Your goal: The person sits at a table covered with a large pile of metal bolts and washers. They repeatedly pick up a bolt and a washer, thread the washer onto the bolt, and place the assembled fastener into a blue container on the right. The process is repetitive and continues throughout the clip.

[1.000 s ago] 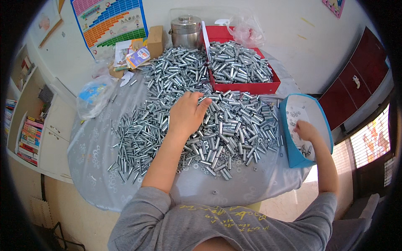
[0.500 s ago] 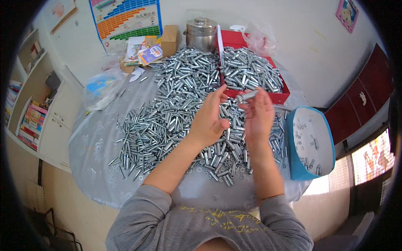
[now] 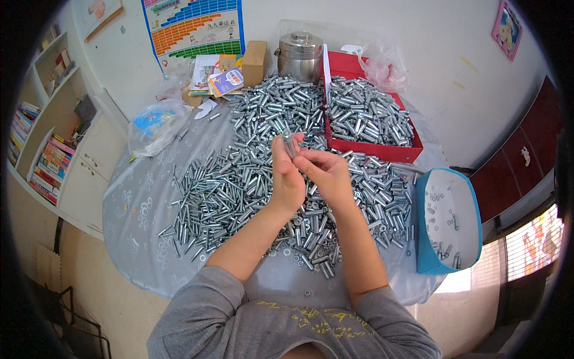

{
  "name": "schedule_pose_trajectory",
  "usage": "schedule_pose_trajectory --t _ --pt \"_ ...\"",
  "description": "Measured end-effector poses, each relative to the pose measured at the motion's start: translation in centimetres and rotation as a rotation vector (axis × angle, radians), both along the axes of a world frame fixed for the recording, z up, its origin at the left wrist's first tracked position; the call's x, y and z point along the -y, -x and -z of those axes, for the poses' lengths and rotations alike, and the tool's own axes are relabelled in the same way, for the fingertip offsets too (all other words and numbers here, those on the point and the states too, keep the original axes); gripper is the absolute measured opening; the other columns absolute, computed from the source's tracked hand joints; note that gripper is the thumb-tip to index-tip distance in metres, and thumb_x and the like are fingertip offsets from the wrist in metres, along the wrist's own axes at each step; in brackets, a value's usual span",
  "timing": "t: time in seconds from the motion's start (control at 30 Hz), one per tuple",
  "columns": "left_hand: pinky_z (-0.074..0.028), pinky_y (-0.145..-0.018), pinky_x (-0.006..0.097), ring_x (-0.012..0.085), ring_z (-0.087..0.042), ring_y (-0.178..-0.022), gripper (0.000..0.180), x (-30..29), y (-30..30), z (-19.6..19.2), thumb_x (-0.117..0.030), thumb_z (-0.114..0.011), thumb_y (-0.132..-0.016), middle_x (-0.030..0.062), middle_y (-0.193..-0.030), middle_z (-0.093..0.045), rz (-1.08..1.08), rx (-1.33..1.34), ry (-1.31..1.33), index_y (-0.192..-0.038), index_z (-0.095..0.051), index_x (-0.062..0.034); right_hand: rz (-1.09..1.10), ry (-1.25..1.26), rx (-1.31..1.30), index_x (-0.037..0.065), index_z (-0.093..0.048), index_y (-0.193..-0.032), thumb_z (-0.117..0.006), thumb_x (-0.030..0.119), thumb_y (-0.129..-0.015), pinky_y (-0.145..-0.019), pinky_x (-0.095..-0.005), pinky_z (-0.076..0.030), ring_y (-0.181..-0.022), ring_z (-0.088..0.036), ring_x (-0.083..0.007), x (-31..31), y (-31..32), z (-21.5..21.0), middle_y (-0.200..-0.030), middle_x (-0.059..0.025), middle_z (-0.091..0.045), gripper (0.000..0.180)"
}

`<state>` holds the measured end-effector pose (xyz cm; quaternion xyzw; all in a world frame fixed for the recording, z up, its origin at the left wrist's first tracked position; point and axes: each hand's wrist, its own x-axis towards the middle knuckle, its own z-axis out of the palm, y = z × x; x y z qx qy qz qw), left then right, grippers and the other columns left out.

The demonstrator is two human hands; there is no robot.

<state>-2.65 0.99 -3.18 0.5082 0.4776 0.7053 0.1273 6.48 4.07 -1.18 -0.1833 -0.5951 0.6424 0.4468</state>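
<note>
From the head camera, one silver bolt stands upright above the worktop's middle, pinched by the left hand and right hand, both grips closed on it. Loose bolts beyond counting cover the worktop; one red tray sits at the far edge.

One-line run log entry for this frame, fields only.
left hand: holds bolt upright | right hand: fingers at bolt | below: loose bolt pile | red tray: bolts | blue box: few parts

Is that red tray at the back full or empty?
Full. The red tray is heaped with silvery bolts up to its rim.
</note>
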Motion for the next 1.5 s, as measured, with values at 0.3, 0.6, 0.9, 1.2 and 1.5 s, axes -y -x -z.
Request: schedule_pose_trajectory --t 0.3,0.6,0.9,1.2,1.5 --pt "-0.032 -0.047 0.036 0.0253 -0.044 -0.049 0.093 0.9 1.5 -1.3 -0.086 -0.001 -0.063 0.0060 -0.055 -0.043 0.143 -0.327 0.221 -0.064 -0.041 -0.0020 0.376 -0.201 0.164 0.000 -0.065 -0.087 -0.064 0.021 -0.082 -0.051 -0.0189 -0.037 -0.057 -0.047 -0.0020 -2.5 -3.4 -1.1 -0.064 0.0008 -0.058 0.021" --pt "-0.038 -0.052 0.041 0.0356 -0.053 -0.062 0.096 1.1 0.8 -1.5 -0.086 -0.004 -0.064 0.0140 -0.063 -0.051 0.020 -0.482 0.204 -0.066 -0.048 -0.0007 0.175 -0.385 0.267 0.001 -0.060 -0.086 -0.058 0.013 -0.083 -0.050 -0.0223 -0.039 -0.054 -0.049 -0.0067 -0.7 -4.2 -2.2 -0.062 -0.0019 -0.055 0.013" --pt "-0.035 -0.045 0.039 0.0324 -0.051 -0.053 0.094 1.5 0.4 -2.1 -0.088 -0.010 -0.060 0.0120 -0.058 -0.047 -0.148 -0.543 0.079 -0.065 -0.046 -0.0023 0.156 -0.505 0.297 0.002 -0.058 -0.090 -0.056 0.008 -0.082 -0.055 -0.0224 -0.040 -0.058 -0.050 -0.0100 0.5 -4.7 -3.9 -0.067 -0.0038 -0.056 0.010" --pt "-0.034 -0.042 0.037 0.0293 -0.049 -0.049 0.090 2.1 0.2 -2.8 -0.089 -0.014 -0.058 0.0096 -0.057 -0.045 -0.169 -0.553 -0.002 -0.061 -0.042 -0.0039 0.162 -0.419 0.323 0.001 -0.056 -0.093 -0.052 0.006 -0.083 -0.056 -0.0256 -0.041 -0.058 -0.050 -0.0123 1.7 -5.4 -5.0 -0.067 -0.0054 -0.054 0.012" --pt "-0.035 -0.043 0.037 0.0295 -0.050 -0.051 0.090 2.0 0.3 -2.6 -0.088 -0.014 -0.059 0.0096 -0.058 -0.046 -0.179 -0.591 0.014 -0.061 -0.044 -0.0036 0.225 -0.614 0.367 0.003 -0.057 -0.093 -0.055 0.008 -0.081 -0.055 -0.0284 -0.042 -0.060 -0.055 -0.0167 2.1 -5.1 -5.0 -0.069 -0.0087 -0.057 0.013"
